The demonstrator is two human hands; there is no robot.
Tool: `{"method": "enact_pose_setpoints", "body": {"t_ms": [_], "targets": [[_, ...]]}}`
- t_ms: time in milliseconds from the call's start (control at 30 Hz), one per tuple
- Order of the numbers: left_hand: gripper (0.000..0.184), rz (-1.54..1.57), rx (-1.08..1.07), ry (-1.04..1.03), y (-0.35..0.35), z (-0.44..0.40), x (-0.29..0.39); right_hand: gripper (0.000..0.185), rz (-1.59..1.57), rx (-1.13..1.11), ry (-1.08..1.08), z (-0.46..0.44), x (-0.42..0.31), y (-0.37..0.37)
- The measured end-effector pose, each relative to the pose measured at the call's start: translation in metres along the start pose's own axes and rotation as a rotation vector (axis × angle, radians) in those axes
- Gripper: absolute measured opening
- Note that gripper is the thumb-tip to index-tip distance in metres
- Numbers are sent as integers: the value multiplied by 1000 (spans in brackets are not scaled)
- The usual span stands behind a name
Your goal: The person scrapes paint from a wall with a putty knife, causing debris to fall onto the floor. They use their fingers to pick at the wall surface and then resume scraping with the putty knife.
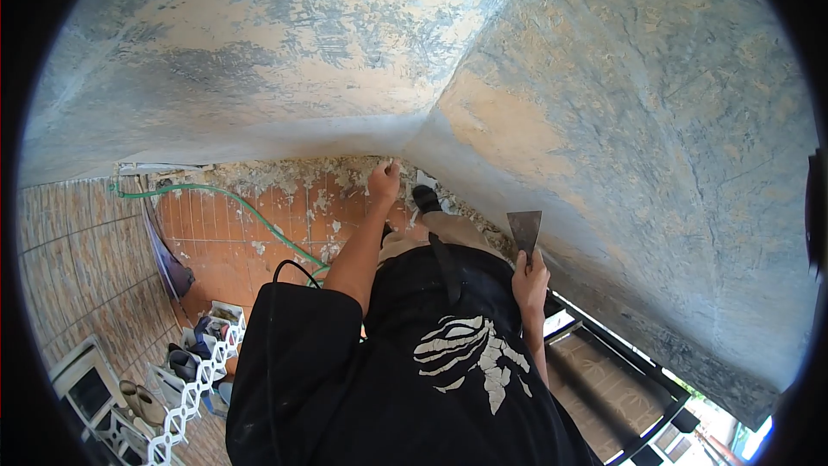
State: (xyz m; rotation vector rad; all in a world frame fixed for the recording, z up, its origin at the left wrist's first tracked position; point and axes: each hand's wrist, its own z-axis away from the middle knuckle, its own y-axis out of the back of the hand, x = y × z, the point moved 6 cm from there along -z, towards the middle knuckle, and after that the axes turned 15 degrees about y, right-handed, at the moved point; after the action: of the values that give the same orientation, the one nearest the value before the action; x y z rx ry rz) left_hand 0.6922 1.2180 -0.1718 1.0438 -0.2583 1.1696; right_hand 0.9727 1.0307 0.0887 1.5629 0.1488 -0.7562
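Observation:
My right hand (pixel 530 283) is wrapped round the handle of a scraper (pixel 525 229). Its wide, flat metal blade points up, close to the right-hand wall (pixel 604 129). In front of my body, near the foot of the facing wall (pixel 285 43), my left hand (pixel 385 181) is closed, fingers curled together. Whatever it may hold is too small or hidden to make out. Both walls are patchy grey and tan, with scraped, worn surfaces, and they meet at a corner ahead of me.
Loose flakes lie on the orange tiled floor (pixel 228 224), thickest along the wall's foot. A green hose (pixel 259 217) crosses the tiles at left. White shoe rack (pixel 185 393) with several shoes stands lower left. A dark-framed panel (pixel 608 380) is at lower right.

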Motion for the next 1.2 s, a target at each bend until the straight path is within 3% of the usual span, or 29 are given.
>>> {"method": "enact_pose_setpoints", "body": {"t_ms": [200, 267, 467, 600, 667, 800, 933, 1000, 1067, 1133, 1200], "targets": [[42, 156, -77, -19, 0, 4, 33, 24, -22, -42, 45, -7, -15, -9], [41, 367, -167, -98, -11, 4, 54, 23, -13, -56, 55, -10, -21, -11], [40, 648, -296, -163, 10, 42, 147, 22, -25, -56, 139, -8, -30, -21], [41, 648, -291, -178, 2, 34, 165, 22, -38, -73, 152, -5, -36, -23], [44, 459, -115, -219, 2, 25, 160, 23, -48, -91, 97, -4, -35, -23], [50, 412, -80, -163, -2, 22, 146, 22, -60, -76, 136, -14, -53, -22], [51, 676, -322, 43, -6, 49, 131, 16, -146, 9, 511, -64, -103, -25], [51, 728, -446, 129, 8, 94, 134, 15, -129, -4, 527, -94, -123, -27], [64, 897, -668, 396, 12, 143, 136, 15, -76, -19, 580, -119, -131, -37], [70, 955, -752, 304, 13, 167, 145, 16, -25, -50, 643, -134, -140, -47], [81, 1011, -820, 211, 20, 183, 162, 14, 31, -148, 519, -142, -137, -62]]}}
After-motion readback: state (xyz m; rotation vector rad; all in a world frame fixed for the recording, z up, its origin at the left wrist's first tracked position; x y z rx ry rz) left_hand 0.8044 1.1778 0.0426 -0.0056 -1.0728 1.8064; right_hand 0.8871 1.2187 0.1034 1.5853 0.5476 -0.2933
